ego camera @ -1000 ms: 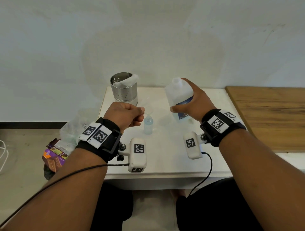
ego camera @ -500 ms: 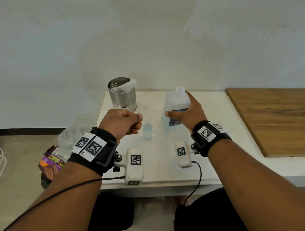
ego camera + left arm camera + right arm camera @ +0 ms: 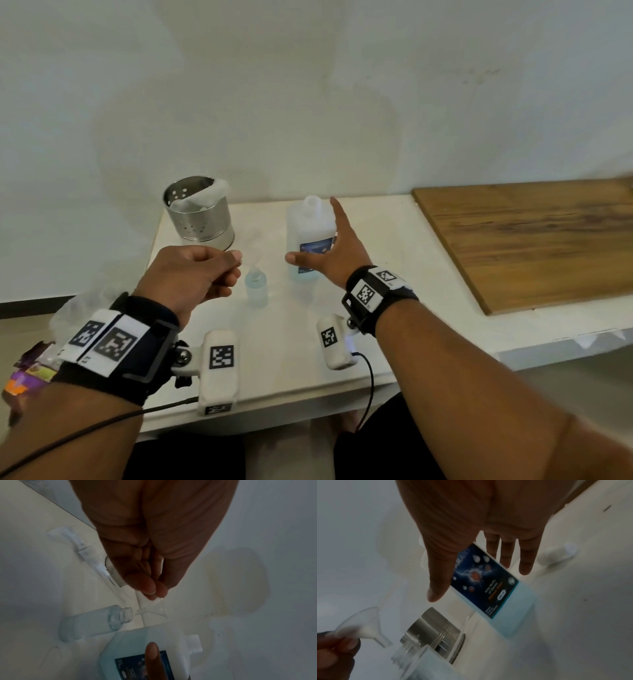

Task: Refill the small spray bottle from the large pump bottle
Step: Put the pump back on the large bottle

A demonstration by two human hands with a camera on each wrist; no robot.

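Hands differ: my right hand [image 3: 334, 255] hangs released beside the big translucent blue-labelled bottle [image 3: 310, 236] upright on the white counter [image 3: 394, 274]; my left hand [image 3: 195, 270] pinches the clear funnel [image 3: 363, 623]. I'd lift it straight clear of the small open bottle [image 3: 256, 286].

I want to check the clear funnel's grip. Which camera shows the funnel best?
The right wrist view: the funnel shows whole, cone and spout, pinched at its rim by the left hand. The left wrist view shows it faintly below the fingers. In the head view it is barely visible.
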